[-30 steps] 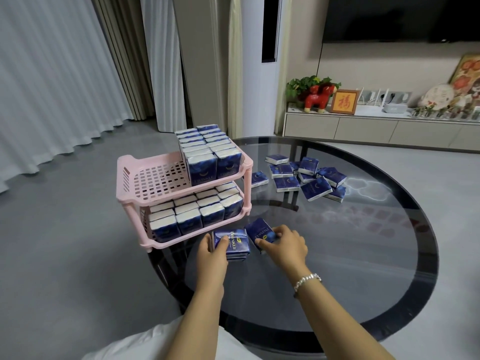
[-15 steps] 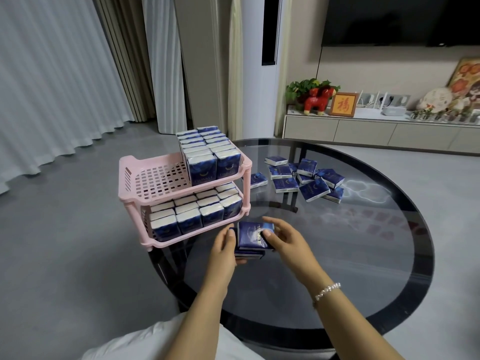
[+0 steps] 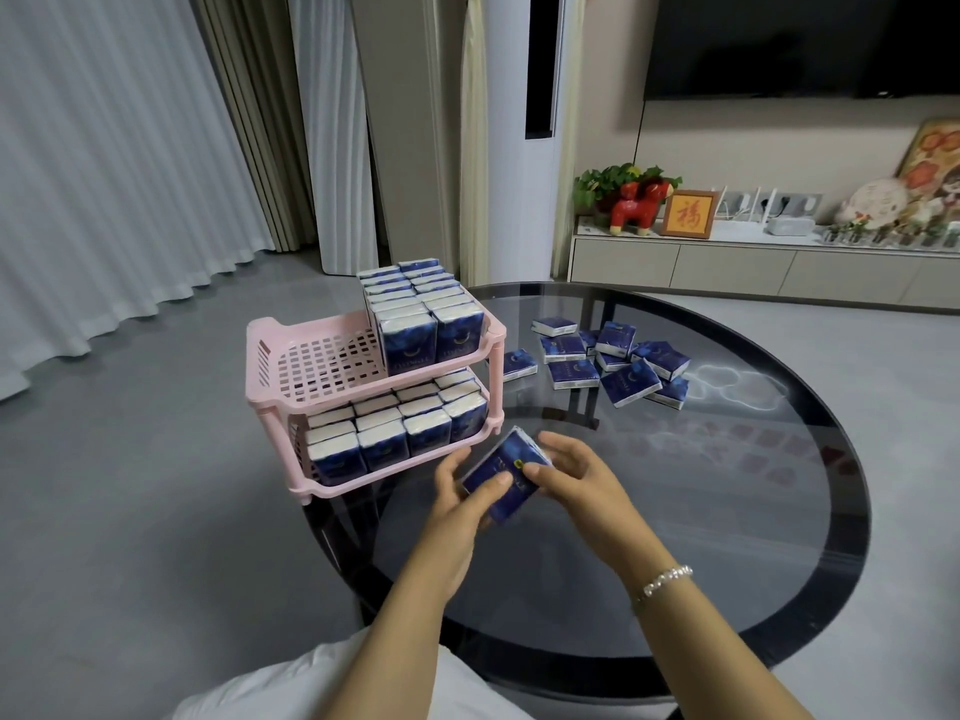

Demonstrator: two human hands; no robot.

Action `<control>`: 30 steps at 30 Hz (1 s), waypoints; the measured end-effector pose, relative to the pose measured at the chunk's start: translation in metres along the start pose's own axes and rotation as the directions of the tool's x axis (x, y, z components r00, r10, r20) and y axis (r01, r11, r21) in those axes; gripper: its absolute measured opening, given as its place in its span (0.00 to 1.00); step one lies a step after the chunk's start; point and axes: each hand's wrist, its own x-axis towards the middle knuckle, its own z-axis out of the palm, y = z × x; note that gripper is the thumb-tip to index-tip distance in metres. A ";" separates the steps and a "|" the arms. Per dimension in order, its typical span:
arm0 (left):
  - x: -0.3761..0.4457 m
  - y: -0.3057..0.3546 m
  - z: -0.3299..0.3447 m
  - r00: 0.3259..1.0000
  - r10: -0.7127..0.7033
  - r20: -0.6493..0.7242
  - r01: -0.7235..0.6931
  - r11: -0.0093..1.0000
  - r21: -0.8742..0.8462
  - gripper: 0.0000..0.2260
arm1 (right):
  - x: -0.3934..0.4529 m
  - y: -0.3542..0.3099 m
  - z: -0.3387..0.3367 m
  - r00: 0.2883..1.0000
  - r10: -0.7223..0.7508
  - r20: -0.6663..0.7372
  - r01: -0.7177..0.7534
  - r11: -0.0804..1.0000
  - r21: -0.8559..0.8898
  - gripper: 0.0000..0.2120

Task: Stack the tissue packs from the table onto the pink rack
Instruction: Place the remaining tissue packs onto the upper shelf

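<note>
change: held tissue packs (image 3: 503, 475) lifted off tabletop (image 3: 779, 511) since earlier frame, now tilted, just right of pink rack (image 3: 311, 379) lower front corner
left hand (image 3: 460, 504): gripping held packs, thumb on top face
right hand (image 3: 576, 472): gripping same packs, opposite end
rack: lower tier full; upper tier right half stacked, left half bare
loose packs (image 3: 602, 363): scattered on tabletop, right of rack

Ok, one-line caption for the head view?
Both hands hold tissue packs before the half-filled pink rack.
</note>
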 end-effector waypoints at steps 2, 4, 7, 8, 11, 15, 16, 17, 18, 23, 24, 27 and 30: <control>0.001 0.000 -0.011 0.993 -0.029 0.115 -0.008 0.950 0.311 0.27 | -0.001 -0.007 -0.011 0.996 -0.048 0.071 0.055 0.994 -0.095 0.25; 0.001 0.001 -0.017 0.986 -0.065 0.153 -0.031 0.831 0.556 0.31 | -0.002 -0.015 -0.022 0.978 -0.048 0.201 0.101 0.960 -0.261 0.26; 0.002 0.001 -0.020 0.983 -0.061 0.173 -0.077 0.721 0.689 0.38 | -0.001 -0.020 -0.027 0.959 -0.037 0.279 0.182 0.840 -0.511 0.28; 0.003 0.001 -0.020 0.980 -0.060 0.190 -0.094 0.700 0.708 0.40 | -0.001 -0.019 -0.028 0.958 -0.028 0.285 0.196 0.791 -0.580 0.29; 0.002 -0.001 -0.018 0.978 -0.073 0.197 -0.102 0.656 0.748 0.42 | -0.004 -0.015 -0.030 0.946 0.025 0.323 0.182 0.785 -0.592 0.32; -0.001 -0.003 -0.014 0.982 -0.026 0.186 -0.126 0.644 0.755 0.39 | -0.008 -0.013 -0.036 0.950 0.070 0.304 0.126 0.805 -0.580 0.39; -0.002 -0.002 -0.014 0.982 -0.023 0.190 -0.132 0.635 0.761 0.38 | -0.009 -0.012 -0.037 0.951 0.064 0.302 0.138 0.788 -0.600 0.39; -0.003 -0.002 -0.013 0.981 -0.024 0.190 -0.134 0.625 0.769 0.38 | -0.010 -0.011 -0.037 0.952 0.057 0.302 0.150 0.772 -0.618 0.40; -0.002 -0.003 -0.012 0.982 -0.024 0.185 -0.132 0.614 0.778 0.38 | -0.012 -0.011 -0.038 0.952 0.057 0.302 0.154 0.762 -0.629 0.39; 0.002 -0.002 -0.011 0.986 -0.026 0.166 -0.119 0.593 0.797 0.39 | -0.007 -0.022 -0.036 0.940 0.091 0.329 0.156 0.742 -0.651 0.35; 0.001 0.000 -0.012 0.984 -0.022 0.174 -0.128 0.591 0.797 0.38 | -0.005 -0.026 -0.034 0.935 0.096 0.343 0.164 0.738 -0.655 0.35; -0.002 0.017 -0.018 0.982 0.039 0.185 -0.169 0.613 0.771 0.34 | -0.001 -0.043 -0.024 0.918 0.073 0.391 0.202 0.761 -0.616 0.32; -0.011 0.051 -0.026 0.970 0.137 0.199 -0.241 0.609 0.756 0.32 | 0.003 -0.066 -0.006 0.901 0.022 0.433 0.246 0.796 -0.553 0.35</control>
